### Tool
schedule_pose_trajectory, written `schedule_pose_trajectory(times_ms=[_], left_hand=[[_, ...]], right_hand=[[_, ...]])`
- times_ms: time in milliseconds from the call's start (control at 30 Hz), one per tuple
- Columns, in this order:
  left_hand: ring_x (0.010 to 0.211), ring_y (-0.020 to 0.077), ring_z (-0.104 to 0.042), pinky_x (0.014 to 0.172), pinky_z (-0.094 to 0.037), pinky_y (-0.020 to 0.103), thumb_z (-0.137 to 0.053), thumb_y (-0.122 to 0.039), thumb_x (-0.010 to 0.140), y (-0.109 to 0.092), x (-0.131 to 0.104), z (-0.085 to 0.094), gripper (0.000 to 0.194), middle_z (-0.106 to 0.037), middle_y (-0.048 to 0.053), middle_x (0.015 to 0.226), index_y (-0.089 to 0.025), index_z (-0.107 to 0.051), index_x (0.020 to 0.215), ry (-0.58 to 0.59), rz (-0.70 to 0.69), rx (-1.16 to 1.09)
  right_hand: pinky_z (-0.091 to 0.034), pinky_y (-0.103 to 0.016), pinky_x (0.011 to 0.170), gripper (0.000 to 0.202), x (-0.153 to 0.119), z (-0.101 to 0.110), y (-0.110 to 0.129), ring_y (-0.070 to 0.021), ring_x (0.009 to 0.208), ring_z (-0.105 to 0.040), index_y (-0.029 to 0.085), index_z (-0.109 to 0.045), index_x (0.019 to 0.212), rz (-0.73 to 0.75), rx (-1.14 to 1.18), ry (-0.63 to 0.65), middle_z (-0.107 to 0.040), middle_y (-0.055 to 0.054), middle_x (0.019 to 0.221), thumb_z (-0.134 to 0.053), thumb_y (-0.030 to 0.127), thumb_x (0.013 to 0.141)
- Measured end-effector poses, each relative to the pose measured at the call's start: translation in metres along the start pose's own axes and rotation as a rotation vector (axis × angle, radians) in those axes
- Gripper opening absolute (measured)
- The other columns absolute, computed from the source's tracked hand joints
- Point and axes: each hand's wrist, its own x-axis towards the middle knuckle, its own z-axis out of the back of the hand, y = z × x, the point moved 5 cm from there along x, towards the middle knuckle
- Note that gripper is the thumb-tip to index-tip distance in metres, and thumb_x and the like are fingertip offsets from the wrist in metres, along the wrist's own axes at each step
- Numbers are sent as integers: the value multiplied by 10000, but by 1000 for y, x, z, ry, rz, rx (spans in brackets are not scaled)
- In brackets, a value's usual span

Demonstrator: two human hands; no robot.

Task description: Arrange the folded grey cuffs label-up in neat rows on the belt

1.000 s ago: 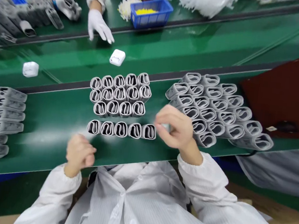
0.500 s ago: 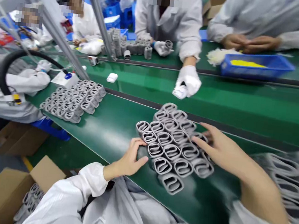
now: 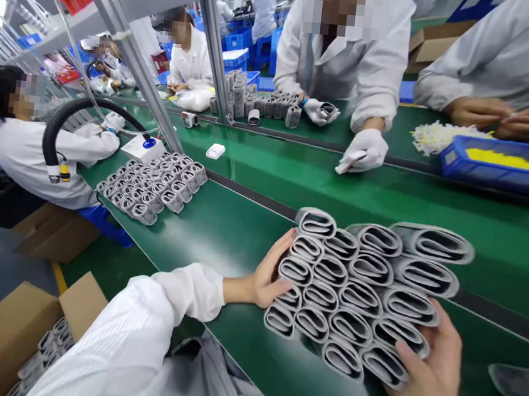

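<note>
Rolled grey cuffs [image 3: 328, 271] stand in a tight block on the green bench, their folded spiral ends facing up. My left hand [image 3: 270, 274] presses against the block's left side, with its thumb on a lower roll. On the other side, my right hand [image 3: 436, 361] wraps the right edge, thumb over a front roll and fingers behind. The block is squeezed between both hands. Whether it is lifted off the bench I cannot tell. More grey rolls [image 3: 520, 395] lie at the right edge, blurred and partly out of view.
A second group of grey rolls [image 3: 152, 183] stands left, by a white box [image 3: 144, 147] with a black hose. Across the green belt [image 3: 259, 159], a co-worker's gloved hand [image 3: 366, 152] holds a small white item. A blue bin [image 3: 508, 170] holds yellow pieces. A cardboard box [image 3: 9, 335] stands below left.
My right hand has moved from the block's far side to its near right edge. My left hand has shifted right onto the rolls. More rolls now sit along the block's right side. The view has turned.
</note>
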Motion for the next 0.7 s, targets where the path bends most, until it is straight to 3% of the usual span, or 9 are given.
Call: schedule_pose_trajectory(times_ms=[133, 233, 300, 367, 400, 467, 533, 600, 700], left_hand=[[1808, 381, -196, 1500, -166, 555, -684, -751, 967, 40, 71, -5, 1026, -236, 143, 1923, -233, -342, 1785, -3, 77, -132], [1752, 402, -353, 1483, -236, 564, -799, -733, 882, 67, 120, -6, 995, -423, 204, 1835, -169, -538, 1659, -88, 156, -239], [1678, 409, -477, 1453, -302, 578, -764, -757, 895, 78, 134, 3, 890, -562, 240, 1725, -131, -655, 1517, -222, 204, -270], [1631, 401, -536, 1412, -366, 609, -652, -798, 964, 79, 127, 18, 826, -607, 237, 1679, -144, -677, 1468, -308, 250, -247], [1633, 401, -532, 1399, -382, 623, -609, -814, 988, 74, 118, 24, 824, -591, 232, 1695, -154, -667, 1479, -295, 258, -206], [1680, 419, -467, 1408, -361, 652, -646, -833, 970, 57, 96, 32, 887, -488, 233, 1778, -179, -601, 1568, -144, 239, -72], [1748, 463, -332, 1449, -260, 692, -886, -802, 794, 40, 74, 27, 1170, -333, 236, 1863, -216, -447, 1707, 101, 200, 99], [1779, 477, -241, 1465, -212, 707, -1007, -749, 666, 31, 63, 19, 1367, -233, 230, 1896, -254, -346, 1756, 227, 150, 219], [1780, 436, -260, 1477, -197, 688, -941, -728, 785, 37, 79, 12, 1183, -297, 223, 1860, -261, -375, 1714, 121, 90, 291]], right_hand=[[-212, -799, 1401, 906, 40, -14, 4, -478, 1608, -525, 422, -691, 1536, 92, 96, -107, -694, -42, 1574, -873, 555, 659], [-326, -723, 1395, 931, 80, -26, 2, -473, 1626, -519, 309, -656, 1576, 98, 85, -144, -657, -118, 1643, -776, 496, 672], [-413, -640, 1376, 913, 92, -26, -1, -434, 1644, -511, 298, -583, 1637, 96, -59, -185, -584, -162, 1719, -674, 529, 759], [-439, -634, 1362, 901, 88, -20, -5, -426, 1657, -495, 308, -477, 1706, 112, -273, -178, -524, -187, 1761, -585, 585, 855], [-431, -661, 1362, 919, 81, -17, -7, -448, 1660, -482, 319, -433, 1729, 135, -378, -146, -502, -195, 1770, -585, 623, 876], [-401, -714, 1364, 1045, 61, -13, -11, -511, 1677, -423, 383, -366, 1760, 217, -564, -43, -447, -189, 1795, -712, 709, 829], [-370, -722, 1376, 1171, 42, -13, -13, -521, 1728, -303, 491, -288, 1774, 309, -714, 30, -371, -152, 1828, -822, 757, 766], [-371, -715, 1378, 1173, 34, -18, -13, -493, 1755, -240, 557, -204, 1772, 364, -791, 40, -330, -134, 1834, -825, 759, 798], [-425, -700, 1359, 1115, 45, -33, -13, -477, 1730, -326, 495, -121, 1775, 378, -696, -2, -290, -174, 1820, -771, 708, 894]])
